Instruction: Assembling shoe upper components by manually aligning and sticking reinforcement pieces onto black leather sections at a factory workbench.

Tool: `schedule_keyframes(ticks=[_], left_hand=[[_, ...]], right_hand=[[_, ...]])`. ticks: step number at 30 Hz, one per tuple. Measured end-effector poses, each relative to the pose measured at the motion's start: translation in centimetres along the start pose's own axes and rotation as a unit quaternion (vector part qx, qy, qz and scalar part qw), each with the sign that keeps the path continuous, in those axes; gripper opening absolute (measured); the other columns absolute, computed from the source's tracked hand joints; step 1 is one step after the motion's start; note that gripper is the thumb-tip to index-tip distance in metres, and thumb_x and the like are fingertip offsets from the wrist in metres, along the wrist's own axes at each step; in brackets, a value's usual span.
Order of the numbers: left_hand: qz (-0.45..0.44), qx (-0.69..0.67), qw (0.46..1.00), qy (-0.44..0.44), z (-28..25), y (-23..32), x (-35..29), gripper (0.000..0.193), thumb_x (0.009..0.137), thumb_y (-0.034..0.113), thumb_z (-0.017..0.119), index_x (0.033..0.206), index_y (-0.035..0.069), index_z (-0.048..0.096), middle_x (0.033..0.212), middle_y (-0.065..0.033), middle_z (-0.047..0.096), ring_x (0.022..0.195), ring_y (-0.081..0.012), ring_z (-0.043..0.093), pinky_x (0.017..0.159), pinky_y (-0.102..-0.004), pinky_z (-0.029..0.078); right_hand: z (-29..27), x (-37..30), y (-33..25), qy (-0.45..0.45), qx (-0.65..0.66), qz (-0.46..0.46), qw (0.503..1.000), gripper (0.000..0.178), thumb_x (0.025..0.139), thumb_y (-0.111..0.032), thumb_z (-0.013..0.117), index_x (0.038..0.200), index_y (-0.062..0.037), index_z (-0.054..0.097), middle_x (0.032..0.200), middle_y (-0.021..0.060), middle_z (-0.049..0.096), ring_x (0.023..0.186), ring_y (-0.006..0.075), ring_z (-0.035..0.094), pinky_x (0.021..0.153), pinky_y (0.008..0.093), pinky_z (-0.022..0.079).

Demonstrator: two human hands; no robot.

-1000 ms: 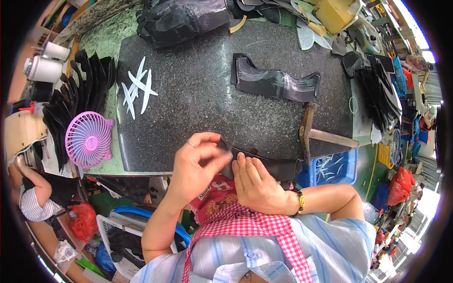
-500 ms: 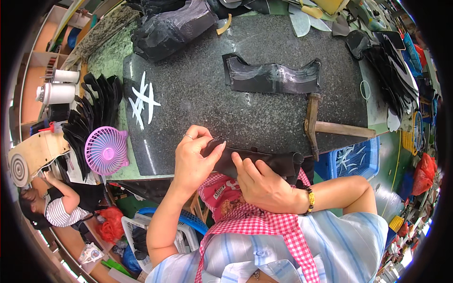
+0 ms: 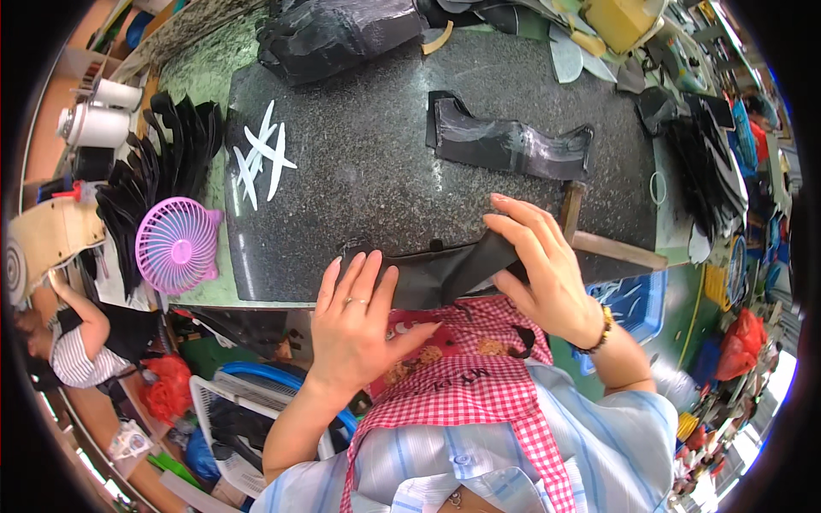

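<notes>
Pinching the black strip [image 3: 417,280] by its raised end in our right hand [image 3: 550,278], we've got it running leftward along the surface [image 3: 342,192] edge to our spread-out left hand [image 3: 352,335].

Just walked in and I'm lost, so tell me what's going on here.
A person in a checked apron handles a dark flexible piece at the near edge of the dark slab. The right hand holds its right part, which is bent up; the left hand is spread at its left end. Farther back lies a streaked black piece; a hammer is partly behind the right hand, and white strips lie crossed at left.
</notes>
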State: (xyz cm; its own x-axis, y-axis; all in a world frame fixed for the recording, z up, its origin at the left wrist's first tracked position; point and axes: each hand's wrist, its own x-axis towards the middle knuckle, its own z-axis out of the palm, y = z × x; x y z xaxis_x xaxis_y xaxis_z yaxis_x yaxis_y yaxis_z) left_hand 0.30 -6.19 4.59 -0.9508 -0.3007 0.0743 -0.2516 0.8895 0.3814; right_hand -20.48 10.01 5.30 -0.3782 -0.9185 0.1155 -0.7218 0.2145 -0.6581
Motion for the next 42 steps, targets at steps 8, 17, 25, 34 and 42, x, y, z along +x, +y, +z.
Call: schedule_keyframes(ticks=[8,17,25,34,42], left_hand=[[0.003,-0.113,0.994,0.006,3.0,3.1,5.4,0.024,0.081,0.009,0.070,0.103,0.000,0.066,0.099,-0.0126,0.067,0.092,-0.0313,0.064,0.082,-0.0396,0.053],[-0.091,-0.103,0.989,-0.048,1.5,3.4,8.6,0.016,0.090,0.016,0.064,0.089,0.000,0.067,0.079,-0.0168,0.067,0.072,-0.0364,0.066,0.063,-0.0441,0.050],[-0.005,-0.077,0.995,-0.056,1.6,3.6,6.9,0.019,0.090,0.013,0.063,0.100,-0.002,0.069,0.097,-0.0175,0.070,0.091,-0.0331,0.069,0.082,-0.0442,0.053],[0.182,0.153,0.971,-0.034,3.8,3.8,3.3,0.045,0.079,0.010,0.056,0.118,-0.011,0.062,0.127,-0.0239,0.060,0.118,-0.0359,0.058,0.106,-0.0477,0.045],[0.190,0.167,0.967,-0.036,4.2,3.6,3.0,0.045,0.080,0.010,0.057,0.119,-0.013,0.060,0.121,-0.0316,0.062,0.115,-0.0412,0.062,0.105,-0.0503,0.046]], right_hand=[[3.7,-1.6,0.5,0.244,-0.067,-0.059,0.966,0.057,0.070,0.007,0.070,0.124,-0.0009,0.058,0.126,0.0206,0.056,0.109,0.0377,0.059,0.091,0.0436,0.051],[3.4,-3.5,-1.1,-0.008,-0.049,-0.029,0.998,0.049,0.074,-0.008,0.062,0.122,-0.0029,0.059,0.114,0.0124,0.057,0.101,0.0276,0.057,0.086,0.0376,0.051],[3.1,-2.6,-1.6,-0.077,-0.044,0.061,0.994,0.038,0.078,-0.009,0.064,0.114,0.0010,0.061,0.106,0.0134,0.060,0.098,0.0282,0.060,0.079,0.0406,0.049],[2.3,-1.0,-1.5,0.035,0.080,0.157,0.984,0.020,0.085,-0.013,0.069,0.094,0.0010,0.057,0.100,0.0204,0.063,0.086,0.0395,0.063,0.074,0.0433,0.053],[1.0,0.7,-1.2,-0.009,0.194,0.268,0.944,0.034,0.078,-0.008,0.076,0.100,-0.0027,0.050,0.100,0.0155,0.062,0.080,0.0304,0.064,0.070,0.0347,0.051]])
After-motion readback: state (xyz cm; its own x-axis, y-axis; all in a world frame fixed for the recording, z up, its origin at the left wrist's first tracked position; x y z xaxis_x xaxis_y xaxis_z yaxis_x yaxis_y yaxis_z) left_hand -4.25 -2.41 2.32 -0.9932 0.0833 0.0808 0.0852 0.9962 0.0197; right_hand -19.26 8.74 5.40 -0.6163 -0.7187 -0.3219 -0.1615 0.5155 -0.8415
